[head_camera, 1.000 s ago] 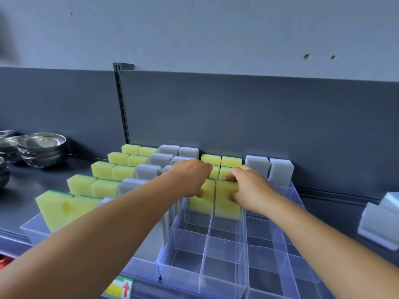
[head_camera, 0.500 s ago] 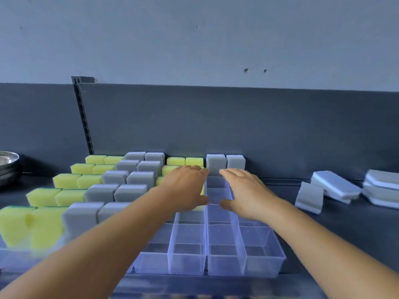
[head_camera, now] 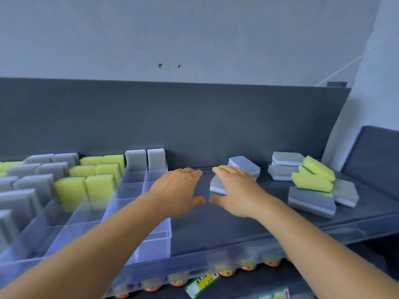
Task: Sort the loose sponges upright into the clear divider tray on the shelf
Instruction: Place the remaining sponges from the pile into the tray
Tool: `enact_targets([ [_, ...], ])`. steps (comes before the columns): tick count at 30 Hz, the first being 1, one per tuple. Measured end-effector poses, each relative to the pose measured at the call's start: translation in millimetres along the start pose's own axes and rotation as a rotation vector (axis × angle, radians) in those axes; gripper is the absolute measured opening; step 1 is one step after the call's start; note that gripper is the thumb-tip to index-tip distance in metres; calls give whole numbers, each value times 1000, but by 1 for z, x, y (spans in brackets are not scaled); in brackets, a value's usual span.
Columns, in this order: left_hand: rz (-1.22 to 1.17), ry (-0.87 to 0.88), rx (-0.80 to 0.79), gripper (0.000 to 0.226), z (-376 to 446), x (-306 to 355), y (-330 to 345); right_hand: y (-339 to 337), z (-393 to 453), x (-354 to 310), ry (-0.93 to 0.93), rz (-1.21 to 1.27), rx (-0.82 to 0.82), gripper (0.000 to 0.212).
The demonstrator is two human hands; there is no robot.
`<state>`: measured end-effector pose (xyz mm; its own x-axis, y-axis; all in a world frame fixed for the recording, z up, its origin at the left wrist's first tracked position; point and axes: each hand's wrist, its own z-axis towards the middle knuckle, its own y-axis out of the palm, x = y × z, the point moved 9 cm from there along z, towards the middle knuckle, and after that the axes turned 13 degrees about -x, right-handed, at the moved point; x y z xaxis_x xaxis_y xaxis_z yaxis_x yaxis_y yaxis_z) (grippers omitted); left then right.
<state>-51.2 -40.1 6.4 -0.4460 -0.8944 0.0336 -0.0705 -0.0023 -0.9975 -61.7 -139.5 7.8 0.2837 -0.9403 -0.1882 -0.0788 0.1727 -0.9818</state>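
Note:
The clear divider tray (head_camera: 154, 247) sits at the left of the dark shelf, with yellow sponges (head_camera: 85, 188) and grey sponges (head_camera: 144, 159) standing upright in its back rows. My left hand (head_camera: 177, 190) hovers open just past the tray's right edge, holding nothing. My right hand (head_camera: 235, 190) is open beside it, fingers spread over a loose grey sponge (head_camera: 217, 185) lying on the shelf; I cannot tell if it touches it. A second loose grey sponge (head_camera: 245, 166) lies just behind.
A pile of loose grey and yellow sponges (head_camera: 313, 182) lies at the right end of the shelf (head_camera: 216, 225), near a dark side panel (head_camera: 375, 160). The shelf's back panel (head_camera: 194, 117) rises behind. Packaged goods (head_camera: 224, 272) show on the level below.
Both hands let go of the yellow sponges placed in the tray and moved right, toward the loose grey sponges. The view has swung right with them.

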Motion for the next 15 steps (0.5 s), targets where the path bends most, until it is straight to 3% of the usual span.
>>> enact_targets([
  [8,-65,27,-1,49,70,115,9,-20,-38,137,75,-33,6,67],
  [15,-82,46,-3,60,117,195,10,-31,-55,232,134,-24,23,70],
])
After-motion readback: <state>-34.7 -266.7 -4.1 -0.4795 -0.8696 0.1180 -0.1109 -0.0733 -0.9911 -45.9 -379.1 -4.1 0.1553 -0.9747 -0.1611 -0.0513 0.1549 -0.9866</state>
